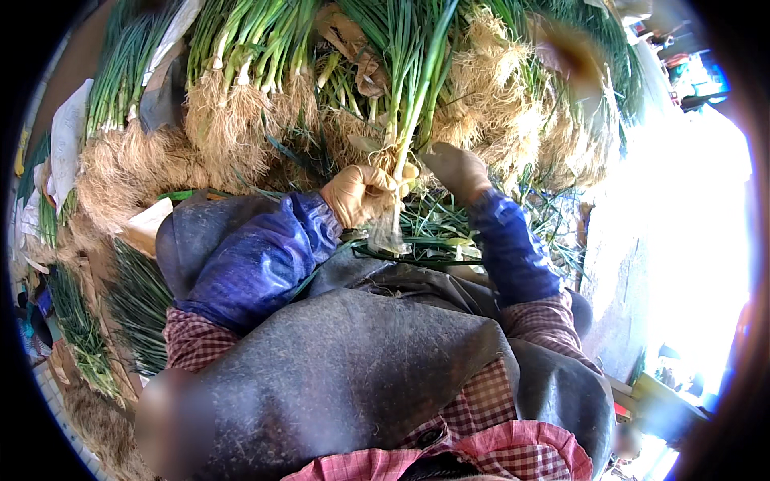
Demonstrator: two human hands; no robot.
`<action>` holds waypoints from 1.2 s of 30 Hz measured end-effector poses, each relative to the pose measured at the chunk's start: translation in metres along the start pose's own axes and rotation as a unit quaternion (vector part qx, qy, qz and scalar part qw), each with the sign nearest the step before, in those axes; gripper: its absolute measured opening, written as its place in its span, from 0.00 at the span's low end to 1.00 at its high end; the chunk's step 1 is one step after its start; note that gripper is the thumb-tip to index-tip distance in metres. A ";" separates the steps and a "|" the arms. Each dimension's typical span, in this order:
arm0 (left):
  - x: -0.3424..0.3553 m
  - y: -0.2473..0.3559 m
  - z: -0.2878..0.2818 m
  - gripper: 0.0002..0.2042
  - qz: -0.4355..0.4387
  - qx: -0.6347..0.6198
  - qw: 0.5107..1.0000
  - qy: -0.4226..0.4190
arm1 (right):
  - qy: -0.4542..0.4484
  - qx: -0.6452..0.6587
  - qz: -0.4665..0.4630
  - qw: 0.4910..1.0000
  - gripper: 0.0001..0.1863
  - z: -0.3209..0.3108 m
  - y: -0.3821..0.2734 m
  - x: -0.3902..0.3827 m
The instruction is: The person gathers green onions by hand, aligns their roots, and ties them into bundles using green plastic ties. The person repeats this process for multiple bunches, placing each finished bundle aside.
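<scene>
In the middle of the view, my left hand (359, 195), in a tan glove, is closed around a green onion (412, 120). Its green leaves point away from me, and its pale lower end is in my fingers. Thin whitish strands (390, 231) hang below that hand; whether they are roots or loose skin I cannot tell. Just right of the stalk is my gloved right hand (459, 170), its fingers pressed together and pointing at the onion. What they hold, if anything, is hidden. Loose green leaves and peelings (437, 220) lie beneath both hands.
Bundles of green onions with long tan roots (233, 120) are heaped along the far side. More roots (489, 72) rise at the far right. Another leafy pile (136, 297) lies left of me. A dark apron (345, 353) covers my lap. Strong glare fills the right side.
</scene>
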State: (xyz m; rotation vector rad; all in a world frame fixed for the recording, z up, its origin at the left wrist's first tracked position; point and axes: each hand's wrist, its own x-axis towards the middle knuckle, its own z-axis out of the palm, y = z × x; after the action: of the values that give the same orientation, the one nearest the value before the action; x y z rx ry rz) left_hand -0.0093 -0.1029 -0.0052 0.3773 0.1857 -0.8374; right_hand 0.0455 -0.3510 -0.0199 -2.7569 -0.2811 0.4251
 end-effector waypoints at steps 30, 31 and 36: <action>0.000 -0.014 -0.004 0.14 0.162 0.176 0.969 0.068 | 0.037 0.421 0.094 0.901 0.16 -0.035 -0.060 0.009; 0.001 -0.015 -0.006 0.14 0.161 0.178 0.967 0.085 | 0.046 0.432 0.094 0.896 0.15 -0.034 -0.058 0.003; 0.000 -0.012 -0.004 0.16 0.128 0.126 0.969 0.167 | 0.110 0.489 0.036 0.865 0.11 -0.037 -0.071 -0.036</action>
State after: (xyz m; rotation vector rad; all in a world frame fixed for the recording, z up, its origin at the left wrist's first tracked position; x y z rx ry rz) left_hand -0.0182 -0.1086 -0.0124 0.7658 0.3367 -0.5374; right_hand 0.0134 -0.3050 0.0477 -1.7806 0.0945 0.1771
